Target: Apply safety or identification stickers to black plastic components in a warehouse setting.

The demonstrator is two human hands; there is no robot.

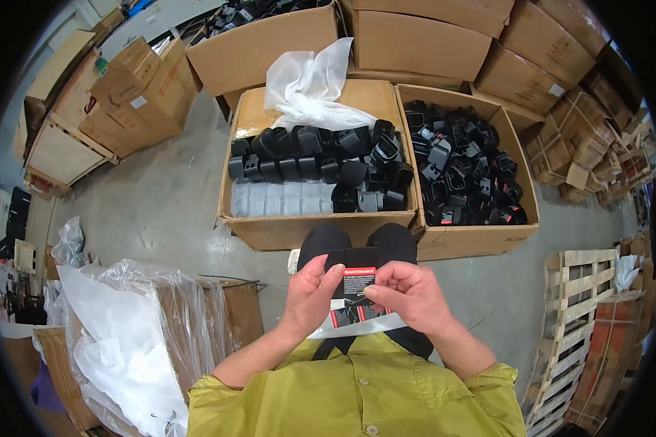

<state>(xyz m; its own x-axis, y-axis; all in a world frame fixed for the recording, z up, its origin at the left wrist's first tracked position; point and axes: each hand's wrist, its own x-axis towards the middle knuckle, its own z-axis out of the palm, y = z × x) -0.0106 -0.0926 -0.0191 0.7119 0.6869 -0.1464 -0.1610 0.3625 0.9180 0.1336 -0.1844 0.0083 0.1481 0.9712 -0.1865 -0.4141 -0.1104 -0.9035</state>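
In front of my lap, my left hand grips a black plastic part by its left side, thumb on the near face. A red-and-black label lies against that face. My right hand is closed at the label's right edge, its thumb over the lower right corner; the fingertips behind are hidden. Below both hands, a sheet of similar labels rests on my lap, partly covered by the hands.
Ahead stands a cardboard box with rows of black parts and clear plastic wrapping. Right of it, another box holds a loose heap of black parts. A plastic-draped carton is at my left, a wooden pallet at my right.
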